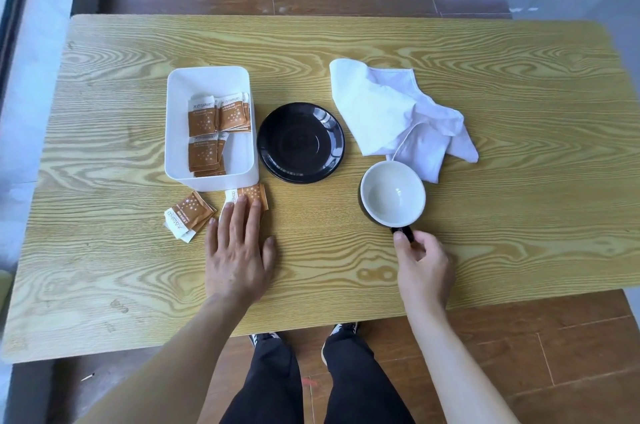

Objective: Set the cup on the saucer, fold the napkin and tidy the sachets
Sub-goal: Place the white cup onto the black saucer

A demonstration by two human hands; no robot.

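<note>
The right hand (424, 271) is pinching the handle of the cup (393, 193), standing on the table (346, 53) beside the empty saucer (300, 143). The left hand (239, 250) is lying spread, fingertips on a loose sachet (247, 196); the napkin (398, 115) is lying crumpled.

Right hand (424, 267) pinching cup (393, 193) handle, saucer (300, 143) bare

Glossy saucer (300, 143), cloth napkin (391, 112), wood-grain table (485, 233).
</note>
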